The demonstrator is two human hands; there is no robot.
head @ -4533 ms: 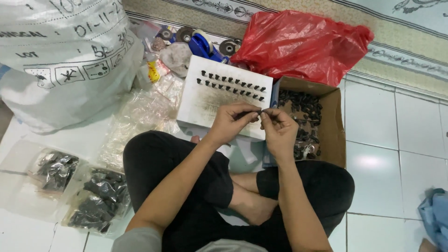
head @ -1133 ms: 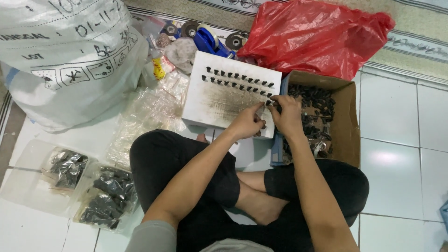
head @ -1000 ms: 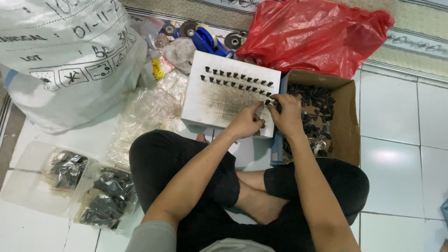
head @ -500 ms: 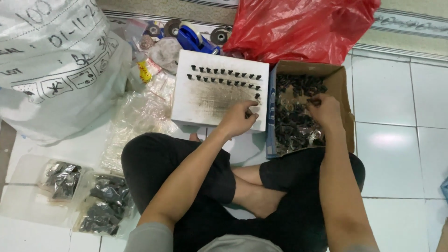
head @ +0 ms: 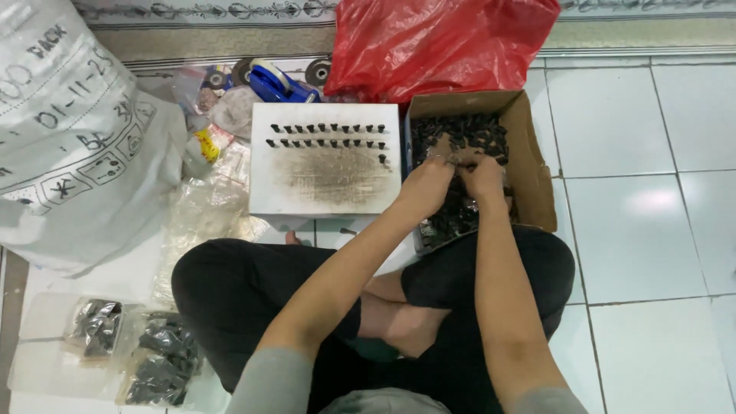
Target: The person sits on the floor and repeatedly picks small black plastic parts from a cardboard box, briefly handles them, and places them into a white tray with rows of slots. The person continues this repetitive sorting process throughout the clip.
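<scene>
White glazed floor tiles (head: 652, 222) with thin grey grout lines, a bright glare of overhead light on one tile, a patterned beige carpet edge (head: 192, 31) along the top, even indoor lighting, soft shadows

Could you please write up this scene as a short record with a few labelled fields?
Setting: person sitting cross-legged on a tiled floor
Left hand: in the cardboard box, among small black parts
Right hand: in the same box, beside the left
Grip: cannot tell for either hand
White board: left of box, two rows of black parts standing on it
Behind box: red bag
Far left: large white sack
</scene>
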